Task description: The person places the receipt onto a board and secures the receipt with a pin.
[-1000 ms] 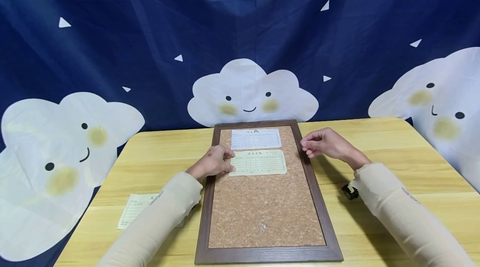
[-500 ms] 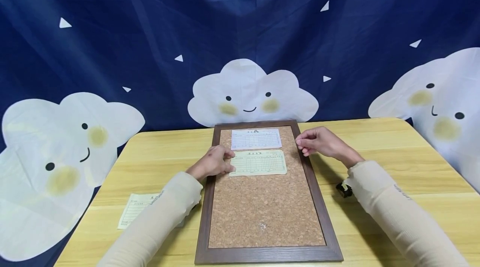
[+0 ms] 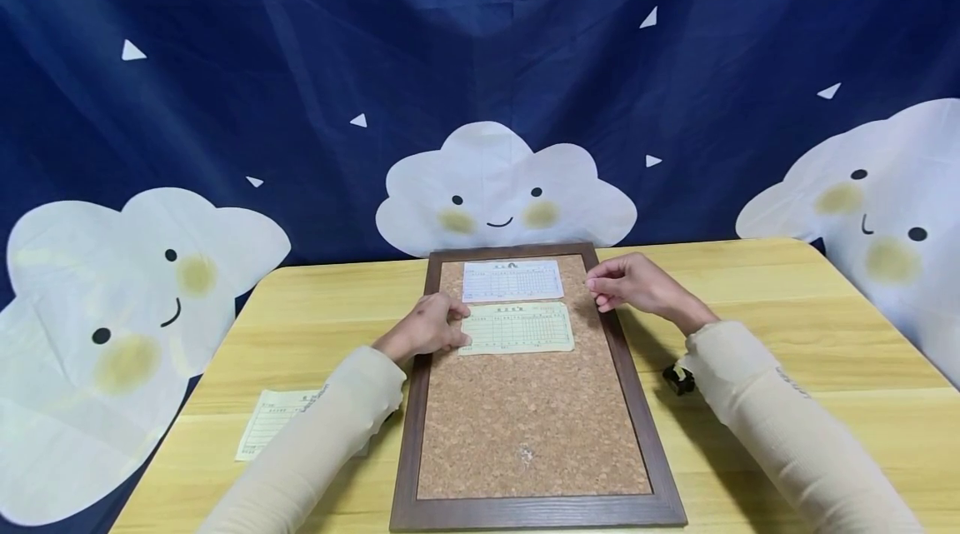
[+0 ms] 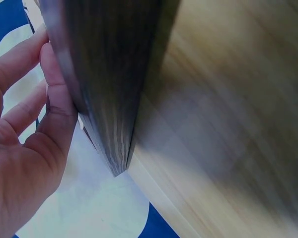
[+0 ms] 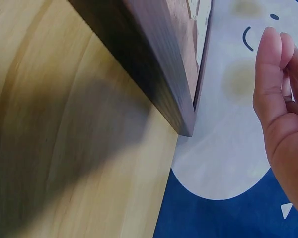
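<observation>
In the head view, a framed cork board lies on the wooden table, with a white printed form near its far end. Just below that form is a yellowish printed form. My left hand reaches over the frame's left side, with thumb and fingertips resting on the yellowish form's left edge. My right hand hovers at the board's right side, thumb and forefinger tips together. A tiny pale thing seems to show at those tips, too small to identify. The right wrist view shows the pinching fingers apart from the frame.
Another yellowish form lies on the table at left, partly covered by my left sleeve. A small whitish patch sits on the lower cork. Behind the table hangs a blue cloth with cloud faces.
My right hand has moved a little to the left, across the board's right frame towards the forms. The left hand stays at the yellowish form's edge.
</observation>
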`<state>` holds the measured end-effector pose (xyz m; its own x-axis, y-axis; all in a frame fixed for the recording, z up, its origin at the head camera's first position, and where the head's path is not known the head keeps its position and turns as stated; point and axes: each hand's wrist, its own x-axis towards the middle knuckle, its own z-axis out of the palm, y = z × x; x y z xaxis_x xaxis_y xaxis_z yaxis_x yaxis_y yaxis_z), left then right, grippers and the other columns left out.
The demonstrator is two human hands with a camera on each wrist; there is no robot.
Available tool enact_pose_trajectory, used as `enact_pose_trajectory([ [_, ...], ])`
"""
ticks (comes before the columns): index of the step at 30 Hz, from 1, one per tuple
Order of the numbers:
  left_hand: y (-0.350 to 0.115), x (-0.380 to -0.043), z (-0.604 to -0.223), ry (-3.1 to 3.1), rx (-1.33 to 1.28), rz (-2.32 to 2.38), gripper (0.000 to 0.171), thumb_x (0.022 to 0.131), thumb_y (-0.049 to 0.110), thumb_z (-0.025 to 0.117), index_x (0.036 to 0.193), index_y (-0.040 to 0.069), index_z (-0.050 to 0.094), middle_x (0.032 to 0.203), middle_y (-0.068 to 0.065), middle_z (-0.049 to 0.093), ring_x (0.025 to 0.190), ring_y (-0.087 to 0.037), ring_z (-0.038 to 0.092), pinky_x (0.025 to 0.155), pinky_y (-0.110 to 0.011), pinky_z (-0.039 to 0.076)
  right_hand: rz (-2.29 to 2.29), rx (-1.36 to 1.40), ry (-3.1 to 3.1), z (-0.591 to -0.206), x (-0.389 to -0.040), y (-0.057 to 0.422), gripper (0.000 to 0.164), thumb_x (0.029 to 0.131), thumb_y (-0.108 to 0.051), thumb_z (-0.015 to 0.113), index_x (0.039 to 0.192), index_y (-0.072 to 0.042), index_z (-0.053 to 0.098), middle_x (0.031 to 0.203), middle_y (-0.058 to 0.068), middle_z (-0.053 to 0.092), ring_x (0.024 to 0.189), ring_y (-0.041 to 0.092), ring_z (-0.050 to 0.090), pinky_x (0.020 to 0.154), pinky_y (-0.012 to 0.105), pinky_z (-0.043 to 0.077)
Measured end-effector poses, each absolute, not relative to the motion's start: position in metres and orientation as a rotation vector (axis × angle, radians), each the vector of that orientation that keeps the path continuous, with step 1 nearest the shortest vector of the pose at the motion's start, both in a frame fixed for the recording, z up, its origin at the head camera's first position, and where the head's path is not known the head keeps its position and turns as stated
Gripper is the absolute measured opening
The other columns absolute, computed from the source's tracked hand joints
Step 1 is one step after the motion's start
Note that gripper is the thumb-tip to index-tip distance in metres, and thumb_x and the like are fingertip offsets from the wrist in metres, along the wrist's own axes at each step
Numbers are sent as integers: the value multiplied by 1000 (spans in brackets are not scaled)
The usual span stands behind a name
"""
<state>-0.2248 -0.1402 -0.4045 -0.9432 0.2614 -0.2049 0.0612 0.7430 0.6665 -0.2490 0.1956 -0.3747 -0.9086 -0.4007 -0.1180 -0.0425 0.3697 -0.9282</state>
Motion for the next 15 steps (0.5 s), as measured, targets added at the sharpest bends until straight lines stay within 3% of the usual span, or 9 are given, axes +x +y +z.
enact_pose_trajectory([
  [12, -141, -224, -405, 2662, 252, 1005, 46, 81, 1, 82, 124, -2, 66, 115, -14, 58, 60, -13, 61, 63, -26, 54, -1591, -428, 2292, -377, -252, 186, 23, 98, 5, 57, 110, 24, 56, 85, 18, 68, 69, 10, 66, 70, 27, 59],
  [15, -141, -224, -405, 2673, 263, 988, 46, 81, 2, 83, 124, -2, 67, 116, -14, 59, 64, -12, 61, 69, -27, 55, -1586, -436, 2296, -377, -253, 184, 23, 98, 6, 57, 111, 24, 56, 86, 19, 68, 70, 10, 66, 71, 28, 59],
])
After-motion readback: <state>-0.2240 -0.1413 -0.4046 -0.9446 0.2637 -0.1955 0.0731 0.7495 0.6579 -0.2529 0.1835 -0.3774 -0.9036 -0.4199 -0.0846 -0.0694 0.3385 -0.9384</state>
